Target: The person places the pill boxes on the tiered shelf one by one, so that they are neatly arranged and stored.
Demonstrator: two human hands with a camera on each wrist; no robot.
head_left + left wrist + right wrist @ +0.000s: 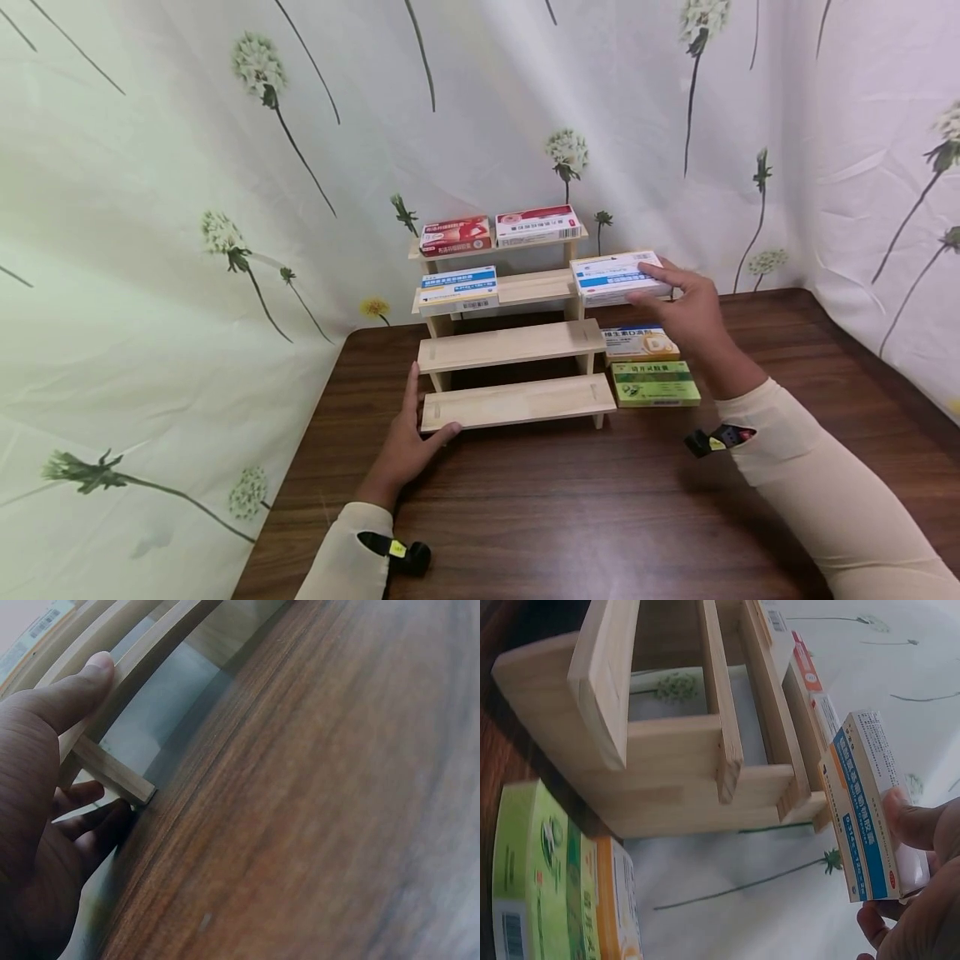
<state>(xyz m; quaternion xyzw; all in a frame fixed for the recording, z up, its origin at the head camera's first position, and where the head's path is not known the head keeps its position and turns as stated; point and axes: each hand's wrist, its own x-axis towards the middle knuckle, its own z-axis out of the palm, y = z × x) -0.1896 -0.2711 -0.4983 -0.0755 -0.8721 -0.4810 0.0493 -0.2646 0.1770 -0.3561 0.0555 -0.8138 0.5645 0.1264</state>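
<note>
A wooden four-step display rack (517, 346) stands on the table. My left hand (405, 437) holds its left end, thumb on the lowest step and fingers around the side; the left wrist view shows the thumb on the step edge (142, 664). My right hand (692, 310) pinches a white-and-blue medicine box (611, 277) by its right end, beside the second step from the top. In the right wrist view that box (859, 817) is tilted, thumb on one face and fingers below. A similar white-and-blue box (459, 287) lies on the left of the same step.
On the top step lie a red medicine box (456, 235) and a white-and-red one (537, 225). Right of the rack, an orange-and-white box (637, 342) and a green box (655, 384) lie on the brown table (540, 508). A dandelion-print curtain (480, 158) hangs close behind.
</note>
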